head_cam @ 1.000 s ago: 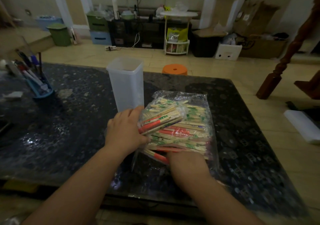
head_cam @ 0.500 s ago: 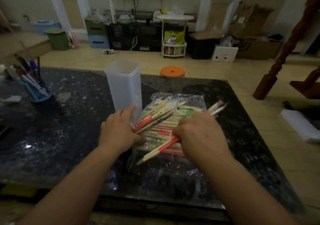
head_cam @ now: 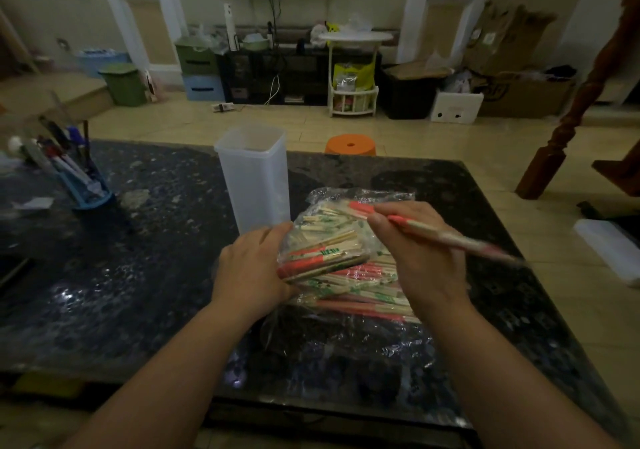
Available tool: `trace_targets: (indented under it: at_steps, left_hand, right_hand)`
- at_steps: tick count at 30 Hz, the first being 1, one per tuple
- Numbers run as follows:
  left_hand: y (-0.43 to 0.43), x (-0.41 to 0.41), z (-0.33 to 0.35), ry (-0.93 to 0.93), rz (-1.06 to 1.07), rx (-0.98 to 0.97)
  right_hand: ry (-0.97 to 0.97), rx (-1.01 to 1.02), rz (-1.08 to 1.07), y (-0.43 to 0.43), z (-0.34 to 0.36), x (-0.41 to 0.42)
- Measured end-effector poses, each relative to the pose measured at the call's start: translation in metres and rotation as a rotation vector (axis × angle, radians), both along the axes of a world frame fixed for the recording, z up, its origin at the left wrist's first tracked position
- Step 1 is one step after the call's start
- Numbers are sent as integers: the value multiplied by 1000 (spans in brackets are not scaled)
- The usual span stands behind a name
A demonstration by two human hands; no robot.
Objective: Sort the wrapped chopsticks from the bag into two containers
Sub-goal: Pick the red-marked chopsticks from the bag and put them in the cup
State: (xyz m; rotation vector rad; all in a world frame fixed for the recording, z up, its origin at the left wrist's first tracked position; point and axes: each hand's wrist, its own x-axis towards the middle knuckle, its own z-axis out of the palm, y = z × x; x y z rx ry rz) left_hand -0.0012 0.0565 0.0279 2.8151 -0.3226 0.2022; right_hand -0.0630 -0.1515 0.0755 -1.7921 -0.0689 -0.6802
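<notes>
One tub (head_cam: 254,175), seemingly empty; left hand (head_cam: 251,270) clasps the bag (head_cam: 346,261), right hand (head_cam: 420,253) pinches a chopstick (head_cam: 446,237).

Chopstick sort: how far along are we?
Barely started. Done: nothing visibly sorted; the clear container looks empty. In hand: the right hand has a grip on red-wrapped chopsticks lifted over the bag, while the left hand holds a bundle at the bag's left side. Left: nearly the whole bag. A second sorting container isn't clearly in view.
</notes>
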Motion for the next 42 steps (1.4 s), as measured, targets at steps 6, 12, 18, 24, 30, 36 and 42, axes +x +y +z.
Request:
trace_targets:
  at_steps: [6,12,18,24,30,36,42]
  left_hand:
    - [-2,-1,-2,-39,-39,-56]
    - [-4,0,-4,-62,-57,-47]
    - [-6,1,-6,-63,-74,-49]
    - [-5,0,-8,-88,-104,22]
    - [-6,0,-11,-132,-126,46]
    - [-7,0,-9,-105,-108,12]
    - [-8,2,-9,-90,-97,19]
  right_hand:
    - [344,388,97,5,-1,4]
    - [380,421,183,-1,-1,5]
    - [391,464,31,0,-2,7]
    - [326,448,-48,0,-2,10]
    - [507,623,147,2,0,9]
    - [435,458,24,3,-1,12]
    - [388,584,53,1,-2,9]
